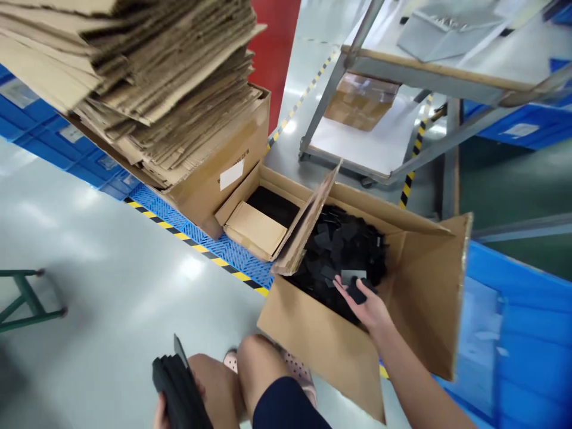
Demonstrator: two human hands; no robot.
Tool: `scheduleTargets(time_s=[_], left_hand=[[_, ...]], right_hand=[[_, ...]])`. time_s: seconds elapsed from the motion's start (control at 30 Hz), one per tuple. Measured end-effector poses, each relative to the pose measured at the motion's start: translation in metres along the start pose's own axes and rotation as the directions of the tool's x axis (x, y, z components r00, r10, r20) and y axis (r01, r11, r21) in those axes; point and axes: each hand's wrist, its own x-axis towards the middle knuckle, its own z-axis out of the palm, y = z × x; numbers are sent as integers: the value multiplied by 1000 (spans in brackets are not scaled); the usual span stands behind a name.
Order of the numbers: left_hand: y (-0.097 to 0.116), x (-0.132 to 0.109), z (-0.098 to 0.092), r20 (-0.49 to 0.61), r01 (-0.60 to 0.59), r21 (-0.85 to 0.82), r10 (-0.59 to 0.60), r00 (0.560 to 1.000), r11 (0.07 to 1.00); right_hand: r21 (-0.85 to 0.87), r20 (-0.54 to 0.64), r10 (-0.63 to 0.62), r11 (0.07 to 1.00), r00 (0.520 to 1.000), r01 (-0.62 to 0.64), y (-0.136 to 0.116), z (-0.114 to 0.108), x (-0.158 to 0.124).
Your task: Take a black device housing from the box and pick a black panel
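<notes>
At the lower left, my left hand (161, 412) is wrapped round a stack of flat black pieces (179, 384), held beside my knee. One piece sticks up at the edge of that stack. My right hand (370, 307) is over the open cardboard box (422, 280), its thumb and fingers round a few small flat black pieces (357, 292). One of these catches the light and looks grey. Below and behind the hand, a loose heap of black pieces (339, 241) fills the box's left part. I cannot make out what the pieces are.
A smaller carton (257, 223) with black contents stands left of the box. Behind it, flattened cardboard (179, 77) is piled in a large carton (241, 143). A metal cart (393, 173) stands at the back, blue crates (527, 333) at the right, and a green stand (31, 298) far left.
</notes>
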Motion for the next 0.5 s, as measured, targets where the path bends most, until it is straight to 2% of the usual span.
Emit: scheduleTargets(time_s=[0.13,0.27,0.33,0.37,0.43,0.47,0.5], left_hand=[[-2,-54,49,-196,135,-26,-138,971,990],[8,-141,116,-263,105,-113,-132,956,988],[16,-194,147,-247,75,-182,-119,962,981],[21,-219,159,-227,55,-221,-106,968,974],[36,-262,177,-166,-23,-299,-28,986,954],[45,-279,181,-138,-86,-333,42,990,939],[56,-293,181,-119,-161,-368,125,985,916]], right_hand=[[291,140,41,953,989,-81,-93,55,-90],[375,320,163,883,933,-283,-186,107,-168],[279,378,273,877,885,-390,-215,129,-200],[175,421,356,870,834,-460,-224,140,-212],[-80,478,485,854,733,-514,-233,172,-226],[-228,505,514,854,694,-467,-234,194,-230],[-405,555,538,841,634,-359,-234,220,-235]])
